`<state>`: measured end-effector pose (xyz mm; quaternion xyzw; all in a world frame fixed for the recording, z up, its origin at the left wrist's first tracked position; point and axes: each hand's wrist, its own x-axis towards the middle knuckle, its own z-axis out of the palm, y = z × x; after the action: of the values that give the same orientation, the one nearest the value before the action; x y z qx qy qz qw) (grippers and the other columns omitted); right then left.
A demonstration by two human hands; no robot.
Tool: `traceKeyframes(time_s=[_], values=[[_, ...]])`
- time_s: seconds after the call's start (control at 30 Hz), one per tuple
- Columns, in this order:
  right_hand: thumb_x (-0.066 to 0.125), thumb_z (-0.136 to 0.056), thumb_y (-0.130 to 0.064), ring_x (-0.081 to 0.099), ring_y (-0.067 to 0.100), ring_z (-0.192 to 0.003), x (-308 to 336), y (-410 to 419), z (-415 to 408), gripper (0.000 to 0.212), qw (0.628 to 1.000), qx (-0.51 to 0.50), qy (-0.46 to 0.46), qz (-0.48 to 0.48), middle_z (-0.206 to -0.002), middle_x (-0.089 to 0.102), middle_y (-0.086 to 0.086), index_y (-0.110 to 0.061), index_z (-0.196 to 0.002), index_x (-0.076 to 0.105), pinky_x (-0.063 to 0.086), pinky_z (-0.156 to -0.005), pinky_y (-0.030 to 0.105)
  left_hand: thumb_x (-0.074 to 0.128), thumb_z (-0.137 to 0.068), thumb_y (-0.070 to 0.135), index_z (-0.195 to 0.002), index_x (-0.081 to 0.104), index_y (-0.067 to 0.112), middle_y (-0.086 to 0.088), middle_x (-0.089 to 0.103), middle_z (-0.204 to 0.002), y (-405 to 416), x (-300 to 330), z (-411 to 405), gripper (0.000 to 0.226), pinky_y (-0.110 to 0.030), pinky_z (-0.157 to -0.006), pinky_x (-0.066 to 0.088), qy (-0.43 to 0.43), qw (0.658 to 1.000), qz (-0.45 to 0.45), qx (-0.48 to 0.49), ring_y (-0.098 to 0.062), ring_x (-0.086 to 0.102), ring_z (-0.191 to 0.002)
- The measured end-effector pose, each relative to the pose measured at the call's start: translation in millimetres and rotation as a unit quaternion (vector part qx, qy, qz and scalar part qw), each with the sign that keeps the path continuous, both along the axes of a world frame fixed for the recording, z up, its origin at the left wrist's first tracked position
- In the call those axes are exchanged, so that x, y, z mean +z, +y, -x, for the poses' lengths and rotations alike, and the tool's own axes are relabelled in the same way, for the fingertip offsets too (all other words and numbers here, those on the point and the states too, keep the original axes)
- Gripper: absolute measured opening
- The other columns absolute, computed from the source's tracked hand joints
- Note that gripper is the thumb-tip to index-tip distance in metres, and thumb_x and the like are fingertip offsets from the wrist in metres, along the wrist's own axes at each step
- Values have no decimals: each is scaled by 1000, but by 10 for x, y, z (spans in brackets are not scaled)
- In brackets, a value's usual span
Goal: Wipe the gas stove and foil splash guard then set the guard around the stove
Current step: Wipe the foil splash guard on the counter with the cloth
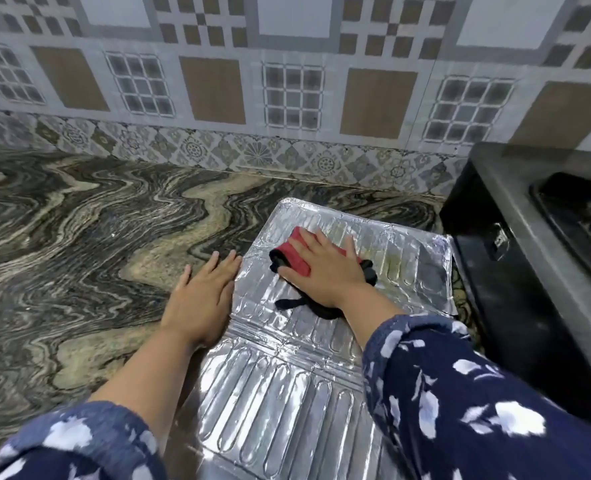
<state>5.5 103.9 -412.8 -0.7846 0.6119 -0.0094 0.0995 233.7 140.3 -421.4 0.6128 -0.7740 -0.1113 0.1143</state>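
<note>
The foil splash guard (287,382) lies flat on the marbled bench (79,237), just left of the black gas stove (516,271), its panels unfolded toward the person. It looks thin, light and easily creased, likely to slide or buckle under a hard wipe, so it wants pinning down now and, later, lifting by the panel edges near the fold lines instead of by one corner. The left hand (200,299) rests flat with fingers spread, its fingertips at the guard's left edge. The right hand (325,268) has an open, flat grip, palm pressing a red and black cloth (296,254) onto the far panel. The guard's near end runs out of view below, the right sleeve (460,393) covers part of it, and the stove is cut off at the right.
</note>
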Motion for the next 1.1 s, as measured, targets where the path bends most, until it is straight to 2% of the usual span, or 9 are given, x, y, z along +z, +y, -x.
traceKeyframes(time_s=[0.1,0.27,0.43,0.6,0.7,0.77,0.87,0.97,1.1], values=[[14,-88,-72,-12,12,-147,1,-211,195,75,999,-54,9,-1,-160,-11,-14,-35,-151,0,-13,-113,60,19,-100,33,-148,17,36,21,12,-155,-11,-28,-5,48,-42,-120,0,-8,1000,12,5,-3,2,-145],[13,-99,-48,-11,12,-148,-18,-266,487,58,988,-152,5,-6,-161,-10,-10,-30,-152,1,-10,-115,58,22,-100,30,-148,19,35,23,14,-155,-27,-39,6,48,-41,-120,3,-18,1000,16,15,-2,4,-145],[25,-102,-32,6,11,-148,-110,-50,753,52,966,-239,-67,67,-161,9,-5,-18,-151,19,3,-120,39,23,-100,29,-147,19,37,23,14,-154,-31,-45,13,48,-41,-120,6,-13,999,22,23,-3,7,-145],[36,-101,-29,34,24,-137,75,298,593,44,958,-205,-184,75,-147,44,5,-16,-143,40,22,-114,35,25,-99,27,-147,20,36,20,14,-156,-18,-19,22,49,-44,-120,5,-6,1000,4,18,-6,7,-146],[34,-99,-40,47,29,-119,194,652,285,42,963,-162,-216,21,-123,51,7,-32,-139,44,35,-106,42,23,-100,28,-148,17,34,18,10,-156,100,9,-67,49,-48,-118,-3,-23,1000,-4,10,-8,5,-146],[31,-98,-47,41,28,-128,251,889,68,45,979,-114,-169,0,-137,45,5,-37,-141,38,31,-110,46,22,-100,28,-149,16,34,18,12,-156,245,8,-225,49,-49,-117,-5,-34,999,-5,21,-9,7,-146],[24,-98,-52,12,23,-146,276,1219,-225,52,996,-7,-89,-11,-160,17,-5,-43,-148,16,8,-117,48,20,-99,29,-148,16,34,16,15,-155,450,-26,-445,50,-50,-118,1,-21,999,-5,24,-10,11,-146],[17,-97,-57,-7,19,-148,128,1439,-335,50,998,42,-51,-6,-161,-6,-8,-52,-145,6,-6,-117,50,19,-98,30,-148,16,34,16,15,-155,491,-45,-482,51,-48,-118,2,-19,1000,-6,25,-11,11,-146],[14,-97,-56,-14,15,-148,1,1344,-231,48,999,38,-33,6,-160,-9,-13,-52,-145,9,-11,-116,53,15,-95,34,-148,17,34,17,14,-154,486,-63,-479,53,-47,-119,3,-16,1000,5,25,-10,11,-146]])
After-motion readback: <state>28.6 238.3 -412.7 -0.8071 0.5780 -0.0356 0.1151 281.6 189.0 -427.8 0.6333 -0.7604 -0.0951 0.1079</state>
